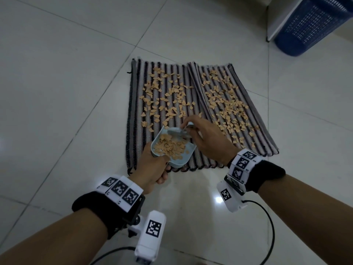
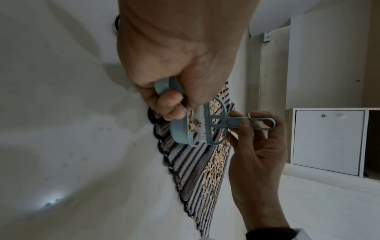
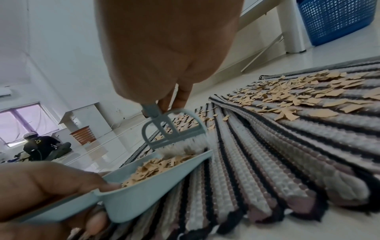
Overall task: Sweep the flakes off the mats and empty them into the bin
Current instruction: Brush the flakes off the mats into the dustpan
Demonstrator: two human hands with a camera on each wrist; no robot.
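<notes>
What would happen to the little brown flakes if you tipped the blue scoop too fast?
The flakes look thin and flat like torn paper, so they are probably very light and would likely slide out and scatter. They lie loose in the dustpan, heaped near its open edge, so a quick tilt would probably spill some back onto the mat.

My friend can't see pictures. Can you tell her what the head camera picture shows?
A left hand holds a pale blue dustpan full of tan flakes while the right hand sweeps with a small brush. Many flakes still lie on two striped mats; a blue bin stands far right.
</notes>
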